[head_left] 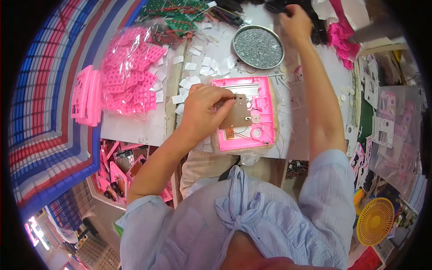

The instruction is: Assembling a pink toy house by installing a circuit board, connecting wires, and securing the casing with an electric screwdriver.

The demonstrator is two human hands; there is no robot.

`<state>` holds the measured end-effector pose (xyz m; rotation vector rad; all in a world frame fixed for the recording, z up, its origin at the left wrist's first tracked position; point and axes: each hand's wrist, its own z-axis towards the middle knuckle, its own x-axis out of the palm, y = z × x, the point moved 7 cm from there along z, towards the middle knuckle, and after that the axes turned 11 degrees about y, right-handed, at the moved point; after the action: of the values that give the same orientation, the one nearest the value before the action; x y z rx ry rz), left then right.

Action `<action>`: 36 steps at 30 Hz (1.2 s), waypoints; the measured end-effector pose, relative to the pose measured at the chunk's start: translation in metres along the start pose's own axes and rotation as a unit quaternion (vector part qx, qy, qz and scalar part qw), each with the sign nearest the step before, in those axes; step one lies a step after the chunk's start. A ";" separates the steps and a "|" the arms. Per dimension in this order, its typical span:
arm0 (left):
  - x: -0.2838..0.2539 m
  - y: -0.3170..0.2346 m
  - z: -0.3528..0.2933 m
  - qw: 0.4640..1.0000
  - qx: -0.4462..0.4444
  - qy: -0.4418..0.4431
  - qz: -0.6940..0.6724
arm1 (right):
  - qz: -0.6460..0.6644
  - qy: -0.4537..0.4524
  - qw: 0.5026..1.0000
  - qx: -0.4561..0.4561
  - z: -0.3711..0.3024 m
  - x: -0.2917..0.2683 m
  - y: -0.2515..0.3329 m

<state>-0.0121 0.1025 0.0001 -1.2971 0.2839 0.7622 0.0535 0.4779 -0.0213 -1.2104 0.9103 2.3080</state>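
Observation:
My left hand pinches the edge of a brown circuit board between thumb and fingers. The board lies over the left part of an open pink plastic casing, which rests in front of me on a padded, plastic-wrapped pad. Thin wires and a white round part show inside the casing. At the far right of the table, my right hand reaches in among black parts. Its fingers are curled at a black piece, and what they hold is not clear.
A round metal tin full of small screws stands beyond the casing. White paper squares lie scattered to its left. Further left are a bag of pink parts and stacked pink panels. Green circuit boards with red wires lie behind.

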 end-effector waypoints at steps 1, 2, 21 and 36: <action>-0.002 0.000 -0.002 1.000 -0.003 -0.001 0.001 | 0.032 -0.062 0.996 -0.063 -0.010 -0.025 0.015; -0.004 0.000 -0.006 1.000 -0.007 -0.001 0.003 | 0.130 -0.020 0.990 -0.047 -0.017 -0.042 0.029; -0.009 -0.004 0.005 0.993 0.074 0.079 0.047 | 0.205 0.323 0.884 -0.271 -0.215 -0.084 0.168; 0.006 -0.040 0.004 0.924 0.155 0.205 0.282 | 0.140 0.345 0.878 -0.300 -0.213 -0.089 0.180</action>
<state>0.0172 0.1057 0.0287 -1.0633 1.1110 0.8725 0.1215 0.1973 0.0291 -2.4130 0.5882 2.4980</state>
